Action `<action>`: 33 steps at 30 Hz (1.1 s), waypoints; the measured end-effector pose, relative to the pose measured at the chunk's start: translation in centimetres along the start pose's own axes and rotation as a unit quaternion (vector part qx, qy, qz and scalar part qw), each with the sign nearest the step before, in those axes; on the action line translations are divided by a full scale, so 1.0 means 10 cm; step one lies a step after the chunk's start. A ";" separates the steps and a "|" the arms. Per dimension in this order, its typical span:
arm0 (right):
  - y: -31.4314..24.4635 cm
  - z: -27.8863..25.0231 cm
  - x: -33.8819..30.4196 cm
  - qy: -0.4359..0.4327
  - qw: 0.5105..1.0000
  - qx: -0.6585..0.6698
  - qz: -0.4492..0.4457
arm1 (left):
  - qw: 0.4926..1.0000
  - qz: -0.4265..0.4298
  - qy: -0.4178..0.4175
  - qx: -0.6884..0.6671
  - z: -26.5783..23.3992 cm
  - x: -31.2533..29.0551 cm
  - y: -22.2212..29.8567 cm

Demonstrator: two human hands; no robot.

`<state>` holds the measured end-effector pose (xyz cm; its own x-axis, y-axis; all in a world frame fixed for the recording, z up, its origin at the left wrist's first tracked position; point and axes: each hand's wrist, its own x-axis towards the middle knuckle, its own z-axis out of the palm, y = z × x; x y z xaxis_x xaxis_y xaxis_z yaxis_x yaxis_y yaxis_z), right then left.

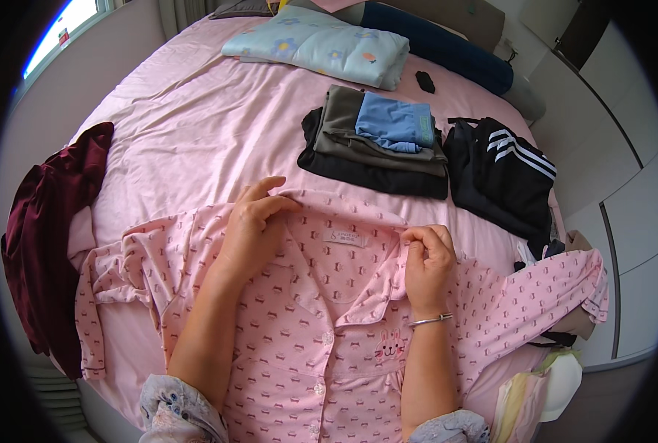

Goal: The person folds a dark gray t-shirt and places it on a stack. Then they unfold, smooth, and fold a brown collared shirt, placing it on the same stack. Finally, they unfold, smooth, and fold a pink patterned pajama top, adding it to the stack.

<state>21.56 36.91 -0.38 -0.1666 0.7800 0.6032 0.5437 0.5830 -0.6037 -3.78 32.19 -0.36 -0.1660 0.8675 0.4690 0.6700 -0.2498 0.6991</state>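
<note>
A pink pajama top point(358, 325) with a small dark repeated print lies face up on the bed, its sleeves spread to both sides. It has a turned collar, pale buttons down the front and a rabbit face stitched on the chest. At the left side of the collar, my left hand point(253, 221) has its fingers bent and closed on the fabric. My right hand point(428, 258), with a silver bangle at the wrist, pinches the collar's right side between thumb and fingers. The fabric inside both grips is partly hidden.
Beyond the top sit a stack of folded dark clothes point(336, 159) with a blue garment point(395, 122) on it, and black striped clothing point(517, 166). A maroon garment point(52, 236) hangs at the left edge. Farther back lies a folded light-blue quilt point(321, 48) on the pink bedsheet point(174, 118).
</note>
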 end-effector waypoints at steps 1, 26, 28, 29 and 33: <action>0.03 0.00 -0.01 -0.004 1.000 -0.005 0.002 | 1.000 0.001 -0.015 0.009 -0.01 0.01 0.01; 0.11 0.01 -0.05 -0.048 0.956 0.184 0.225 | 0.966 -0.169 0.145 -0.132 0.10 -0.01 -0.14; 0.15 0.04 -0.06 -0.030 0.956 0.200 0.214 | 0.972 -0.111 0.140 -0.155 0.14 -0.01 -0.20; 0.16 0.05 -0.06 -0.021 0.955 0.208 0.208 | 0.982 -0.042 0.125 -0.135 0.13 0.01 -0.19; 0.06 0.12 -0.03 -0.062 0.973 0.211 0.066 | 0.992 0.015 0.029 -0.125 0.09 0.01 -0.11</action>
<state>20.92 37.27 -1.56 -0.2300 0.8604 0.4549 0.1851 0.4975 -0.8475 -3.86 32.97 -1.56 -0.1945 0.8336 0.5170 0.4759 -0.3806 0.7929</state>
